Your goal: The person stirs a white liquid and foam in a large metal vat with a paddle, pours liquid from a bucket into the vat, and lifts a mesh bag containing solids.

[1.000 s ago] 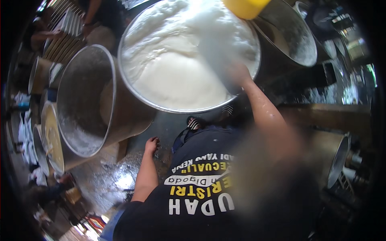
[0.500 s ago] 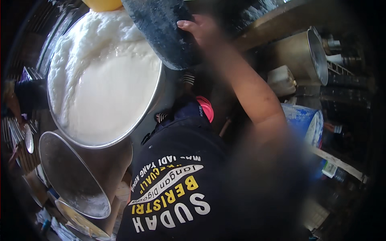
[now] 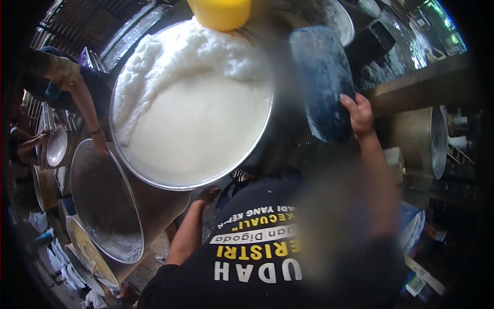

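My right hand (image 3: 362, 116) is closed on the edge of a long, rounded dark blue plastic container (image 3: 323, 85), smeared with white residue. Its thumb lies on the near face, and the other fingers are mostly hidden. To the left stands a large metal drum (image 3: 205, 186) filled with milky white liquid (image 3: 198, 129), thick white foam (image 3: 154, 59) banked along its far and left side. Low beside this drum is my left hand (image 3: 209, 194), in shadow and too unclear to read its fingers. A yellow bucket (image 3: 220, 13) shows at the drum's far rim.
A second metal drum (image 3: 135, 206) gapes at the lower left, with another person's hand (image 3: 99, 141) at its rim. Farther left, someone else is beside a pale round dish (image 3: 56, 146). On the right are a big metal vessel (image 3: 411, 139) and a blue barrel (image 3: 411, 224).
The blue container and my right hand have moved right, away from over the drum. My left hand has come into view. The whole view has shifted, showing more of the other person's arm.
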`<state>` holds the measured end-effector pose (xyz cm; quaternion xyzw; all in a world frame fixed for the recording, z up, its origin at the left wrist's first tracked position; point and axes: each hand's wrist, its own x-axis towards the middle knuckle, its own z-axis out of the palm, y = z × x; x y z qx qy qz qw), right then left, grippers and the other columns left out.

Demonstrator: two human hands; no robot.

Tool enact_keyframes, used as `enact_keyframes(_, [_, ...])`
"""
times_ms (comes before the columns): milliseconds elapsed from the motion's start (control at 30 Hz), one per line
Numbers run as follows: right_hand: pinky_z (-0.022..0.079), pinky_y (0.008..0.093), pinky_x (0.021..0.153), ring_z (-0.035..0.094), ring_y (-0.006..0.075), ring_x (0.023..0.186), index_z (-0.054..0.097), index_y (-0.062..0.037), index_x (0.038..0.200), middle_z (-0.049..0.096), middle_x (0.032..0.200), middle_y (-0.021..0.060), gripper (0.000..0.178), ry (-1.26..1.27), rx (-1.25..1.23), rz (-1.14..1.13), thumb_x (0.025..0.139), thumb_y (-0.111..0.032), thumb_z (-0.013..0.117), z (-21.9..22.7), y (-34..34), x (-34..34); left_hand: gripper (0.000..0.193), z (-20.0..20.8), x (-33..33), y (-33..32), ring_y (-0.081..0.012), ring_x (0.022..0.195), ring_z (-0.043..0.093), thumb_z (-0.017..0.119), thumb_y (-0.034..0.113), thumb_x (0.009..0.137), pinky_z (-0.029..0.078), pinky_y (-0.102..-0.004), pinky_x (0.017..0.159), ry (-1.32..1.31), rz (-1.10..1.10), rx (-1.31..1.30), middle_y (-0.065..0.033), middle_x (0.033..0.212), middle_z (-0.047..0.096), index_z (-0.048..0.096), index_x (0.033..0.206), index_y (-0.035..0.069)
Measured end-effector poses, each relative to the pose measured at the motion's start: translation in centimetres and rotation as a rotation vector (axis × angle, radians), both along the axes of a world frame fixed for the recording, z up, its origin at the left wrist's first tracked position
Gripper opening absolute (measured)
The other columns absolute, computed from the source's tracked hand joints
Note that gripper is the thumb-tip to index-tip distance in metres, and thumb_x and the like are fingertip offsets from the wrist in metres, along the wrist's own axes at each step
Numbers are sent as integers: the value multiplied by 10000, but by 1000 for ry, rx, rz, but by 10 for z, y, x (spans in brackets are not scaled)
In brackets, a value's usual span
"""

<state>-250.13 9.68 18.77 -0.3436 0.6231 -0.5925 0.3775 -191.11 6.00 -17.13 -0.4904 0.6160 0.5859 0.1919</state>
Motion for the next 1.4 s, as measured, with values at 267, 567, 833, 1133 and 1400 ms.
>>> enact_keyframes(267, [399,244,602,438,21,714,614,-26,804,534,732,-84,217,421,147,-13,977,-145,666,19,33,-66,659,193,-218,-43,-271,1353,486,429,542,1052,372,-375,1126,-13,67,527,-165,1508,492,455,1510,69])
enact_keyframes(567, [419,414,578,518,359,653,544,1,766,508,739,164,284,880,96,47,901,-186,709,0,-32,-224,582,303,-426,-156,-283,1354,488,713,262,952,382,-395,1144,717,55,-257,-142,1462,518,489,1454,70])
enact_keyframes(833, [499,434,654,626,342,780,617,-69,810,601,823,102,206,1005,22,131,882,-237,711,27,-64,-330,891,408,-535,-415,-409,1374,437,868,340,753,346,-462,1156,202,2,-1920,-240,1444,502,436,1457,6])
enact_keyframes(1133, [508,411,669,628,286,778,677,-83,909,609,851,56,100,1108,-66,-67,873,-173,702,77,-47,-407,167,412,-589,-455,-378,811,672,737,258,826,514,-487,719,-48,-312,-1459,-136,830,696,662,863,113])
enact_keyframes(1400, [539,371,725,640,209,881,692,-125,852,627,914,24,89,1782,6,24,852,-188,630,149,-167,-460,118,466,-775,-376,-307,940,688,683,265,895,537,-448,804,105,-849,-1205,-50,988,711,688,973,177])
